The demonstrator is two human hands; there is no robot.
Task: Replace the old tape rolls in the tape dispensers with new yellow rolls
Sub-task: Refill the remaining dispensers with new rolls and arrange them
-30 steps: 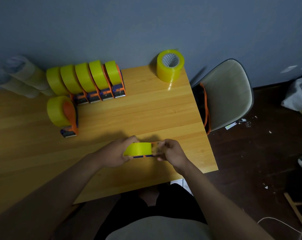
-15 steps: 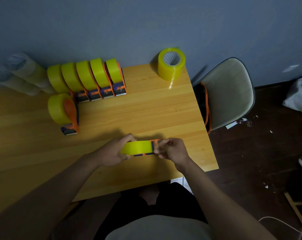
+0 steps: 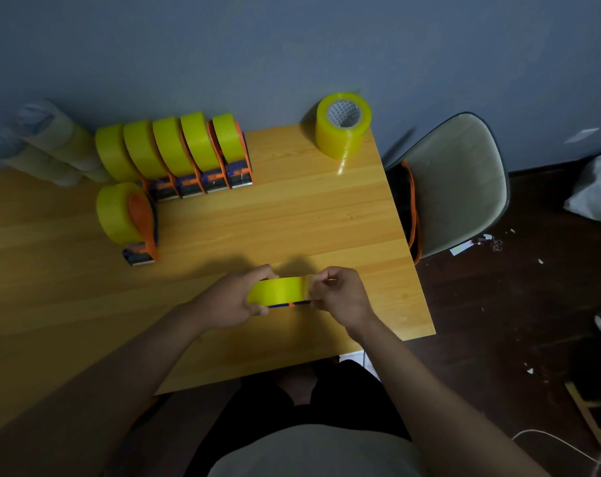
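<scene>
Over the near part of the wooden table I hold a tape dispenser with a yellow roll between both hands. My left hand grips the roll's left side. My right hand pinches the dispenser's right end, where an orange and blue edge shows below the roll. A row of several orange-and-blue dispensers with yellow rolls stands at the back left. One more loaded dispenser stands apart in front of that row. A stack of yellow rolls stands upright at the back right corner.
Pale clear tape rolls lie against the wall at the far left. A grey chair with an orange strap stands by the table's right edge. The dark floor on the right holds scraps, a white cable and bags.
The dispenser and both hands have stayed in nearly the same spot; my right fingers have shifted slightly at the dispenser's right end. The camera view has tilted a little.
</scene>
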